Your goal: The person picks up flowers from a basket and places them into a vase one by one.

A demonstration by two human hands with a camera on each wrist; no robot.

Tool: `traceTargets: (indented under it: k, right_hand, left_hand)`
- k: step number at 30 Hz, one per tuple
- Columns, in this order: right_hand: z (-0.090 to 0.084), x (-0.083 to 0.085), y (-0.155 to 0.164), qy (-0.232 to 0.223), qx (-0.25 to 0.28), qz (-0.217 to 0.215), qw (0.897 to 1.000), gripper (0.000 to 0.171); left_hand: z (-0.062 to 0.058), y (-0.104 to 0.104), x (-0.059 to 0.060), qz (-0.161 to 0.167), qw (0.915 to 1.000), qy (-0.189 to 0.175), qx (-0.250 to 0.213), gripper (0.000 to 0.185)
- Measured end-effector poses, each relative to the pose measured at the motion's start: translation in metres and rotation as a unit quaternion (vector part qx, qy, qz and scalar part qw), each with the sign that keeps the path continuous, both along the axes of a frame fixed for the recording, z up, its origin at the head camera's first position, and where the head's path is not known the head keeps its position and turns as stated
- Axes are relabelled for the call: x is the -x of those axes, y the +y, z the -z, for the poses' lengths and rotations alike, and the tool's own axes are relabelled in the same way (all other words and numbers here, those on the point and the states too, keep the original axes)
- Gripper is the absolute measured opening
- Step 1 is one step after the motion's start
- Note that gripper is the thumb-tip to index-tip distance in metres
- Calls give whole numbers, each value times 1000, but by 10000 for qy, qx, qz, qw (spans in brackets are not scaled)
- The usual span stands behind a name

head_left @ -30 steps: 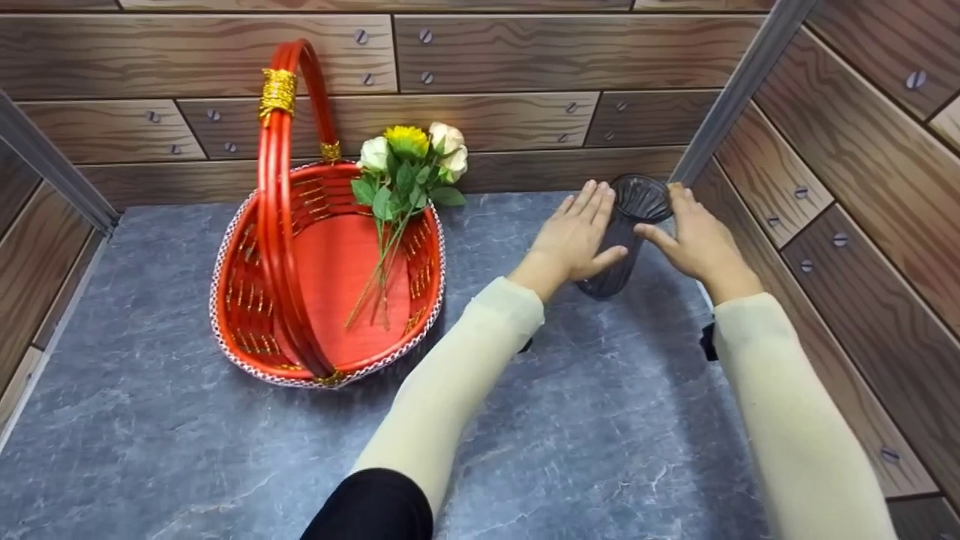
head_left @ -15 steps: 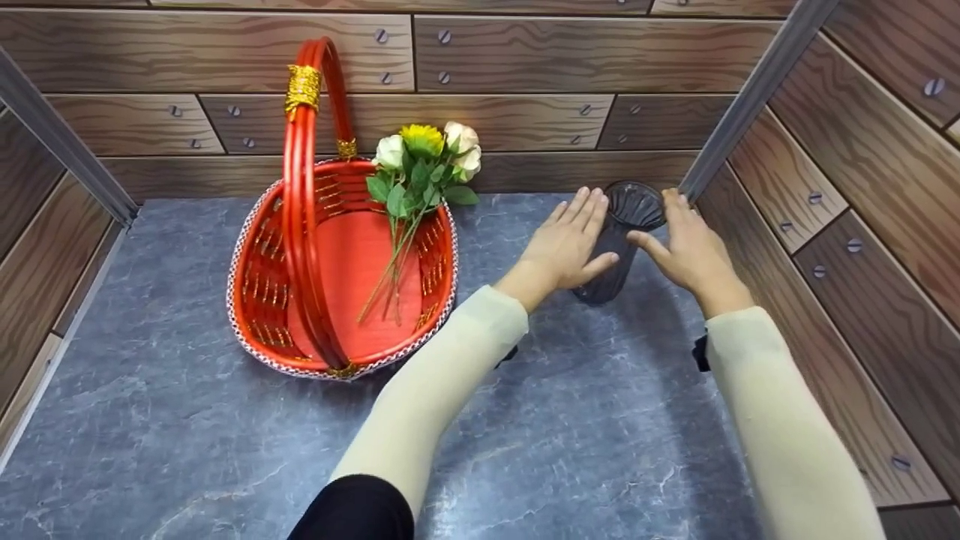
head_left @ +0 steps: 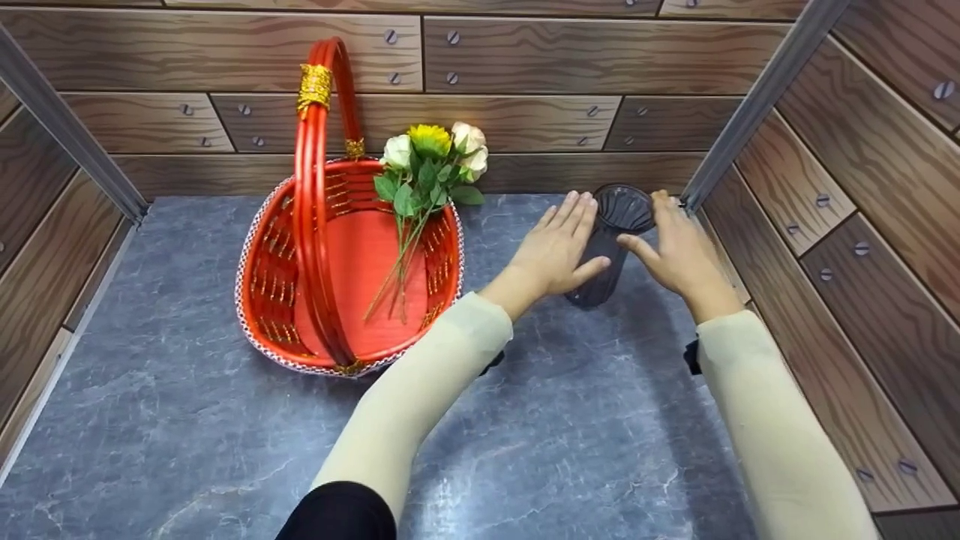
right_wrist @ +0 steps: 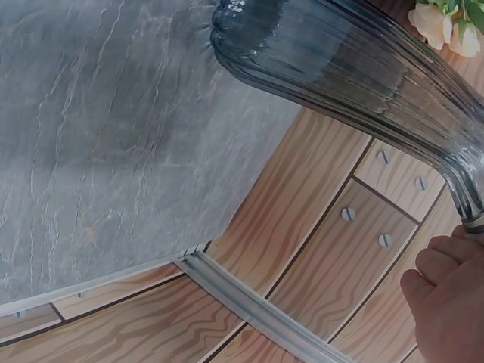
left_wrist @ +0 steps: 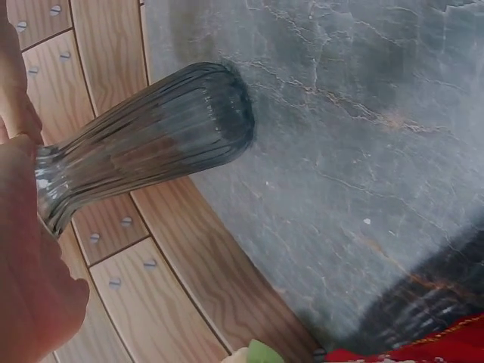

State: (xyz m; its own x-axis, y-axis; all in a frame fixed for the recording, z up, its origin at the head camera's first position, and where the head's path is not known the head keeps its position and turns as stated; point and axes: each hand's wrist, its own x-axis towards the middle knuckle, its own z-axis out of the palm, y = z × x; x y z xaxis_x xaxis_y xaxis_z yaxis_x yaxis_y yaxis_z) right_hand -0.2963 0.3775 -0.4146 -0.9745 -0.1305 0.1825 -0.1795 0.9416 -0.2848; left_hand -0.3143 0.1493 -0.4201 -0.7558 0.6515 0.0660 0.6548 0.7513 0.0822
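A dark, see-through ribbed glass vase stands on the grey marbled table, its mouth wider than the neck below. On its left side my left hand rests against the rim with straight fingers and the thumb held out. Opposite, my right hand lies along the rim's right side, fingers straight, thumb reaching in front of the vase. Both wrist views show the vase with the hand close to its mouth; exact finger contact is partly hidden.
Left of the hands stands a red woven basket with a tall hoop handle. A bunch of flowers, white and cream roses and a yellow bloom, leans over its back right rim. Wood-patterned walls enclose the table.
Both hands and the vase between them have shifted left and slightly nearer, away from the right back corner and closer to the basket. The head view has also turned a little.
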Motion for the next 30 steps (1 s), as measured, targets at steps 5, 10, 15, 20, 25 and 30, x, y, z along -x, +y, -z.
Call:
traceTargets:
  k: [5,10,15,20,25,30]
  right_hand:
    - [-1,1,-8,37,106,-89,9999,100]
    - [-1,1,-15,97,117,-98,9998,100]
    - [2,1,-23,45,59,-31,10000,102]
    - [4,2,-33,73,-22,-35,10000,100]
    - [5,2,-40,116,-77,-33,9999,98]
    - [5,2,-47,178,-29,-101,9998,96]
  left_hand:
    - [0,-7,0,-31,10000,51,-33,90]
    - [-2,-15,-1,-21,9999,161,-51,90]
    - [-2,-24,-4,-41,9995,311,84,91]
    - [0,-32,-7,-130,9995,280,43,91]
    - [0,-39,-8,-197,9996,219,1,91]
    - [0,-47,-10,-215,9994,269,-16,91]
